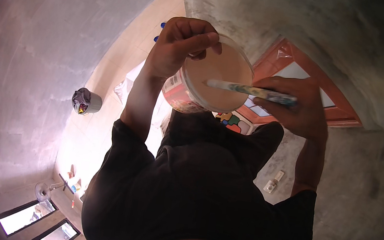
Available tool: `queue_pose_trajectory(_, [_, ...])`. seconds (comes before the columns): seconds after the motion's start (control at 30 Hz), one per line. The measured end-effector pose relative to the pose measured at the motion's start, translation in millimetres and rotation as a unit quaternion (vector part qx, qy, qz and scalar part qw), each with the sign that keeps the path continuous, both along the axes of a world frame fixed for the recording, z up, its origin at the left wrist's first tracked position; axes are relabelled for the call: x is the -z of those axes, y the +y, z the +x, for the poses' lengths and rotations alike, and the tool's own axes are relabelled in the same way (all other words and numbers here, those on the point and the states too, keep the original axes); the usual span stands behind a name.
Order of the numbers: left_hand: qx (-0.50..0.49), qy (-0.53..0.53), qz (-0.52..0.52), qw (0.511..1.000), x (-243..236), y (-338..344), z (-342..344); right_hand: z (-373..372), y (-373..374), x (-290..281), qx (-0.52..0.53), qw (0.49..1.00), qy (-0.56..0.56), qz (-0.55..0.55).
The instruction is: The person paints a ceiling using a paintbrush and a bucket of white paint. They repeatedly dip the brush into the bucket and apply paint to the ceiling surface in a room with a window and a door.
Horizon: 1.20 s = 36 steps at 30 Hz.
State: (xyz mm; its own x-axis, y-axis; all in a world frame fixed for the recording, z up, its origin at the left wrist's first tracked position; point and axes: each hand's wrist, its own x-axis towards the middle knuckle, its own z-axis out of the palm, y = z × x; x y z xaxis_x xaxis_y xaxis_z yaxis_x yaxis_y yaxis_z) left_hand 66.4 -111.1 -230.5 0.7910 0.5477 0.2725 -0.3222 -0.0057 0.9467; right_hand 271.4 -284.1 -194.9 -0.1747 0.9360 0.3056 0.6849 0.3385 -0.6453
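My left hand (183,44) is closed on the far left rim of a round plastic bucket (186,97) with a printed, red-and-white side. Smooth beige paint-like stuff (224,68) shows inside it. Over the bucket's opening, my right hand (298,106) grips a paintbrush (241,88), a long flat shape seen edge-on and smeared with colours. Its pale end points left, above the beige surface; whether it touches cannot be made out. The fingertips of my left hand curl over the rim.
A grey bin (92,103) with a dark liner stands on the pale floor to the left. An orange-red wooden frame (346,118) with panes is set in the grey wall at right. A wall socket (273,182) sits lower right, a fan (42,191) lower left.
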Motion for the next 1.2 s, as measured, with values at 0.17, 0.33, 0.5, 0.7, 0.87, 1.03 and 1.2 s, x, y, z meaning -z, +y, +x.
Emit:
queue_pose_trajectory(0.17, [0.01, 0.022, -0.004, 1.0, -5.7, 1.9, 17.4, -6.9, 26.4, 19.5, -0.014, 0.992, -0.114, -0.053])
queue_pose_trajectory(0.33, [0.008, 0.03, -0.002, 1.0, -10.0, -3.7, 26.0, -5.5, 37.7, 23.6, -0.024, 0.979, -0.177, -0.098])
queue_pose_trajectory(0.5, [0.043, 0.026, -0.021, 0.999, -4.8, -5.9, 24.7, -10.4, 35.5, 34.9, -0.049, 0.975, -0.187, -0.11])
queue_pose_trajectory(0.7, [0.043, 0.015, -0.043, 0.998, 1.3, 8.9, 29.1, -10.7, 51.7, 41.7, -0.048, 0.974, -0.172, -0.139])
queue_pose_trajectory(0.87, [0.013, 0.021, -0.044, 0.999, 3.8, 4.4, 29.9, -4.6, 44.2, 48.0, -0.014, 0.98, -0.185, -0.071])
queue_pose_trajectory(1.03, [-0.013, 0.021, -0.044, 0.999, 6.1, 5.6, 27.4, -8.5, 34.3, 66.0, 0.066, 0.986, -0.152, 0.014])
queue_pose_trajectory(1.2, [-0.015, 0.016, -0.04, 0.999, 12.1, 5.4, 27.0, -8.7, 32.0, 88.1, 0.107, 0.955, -0.258, 0.104])
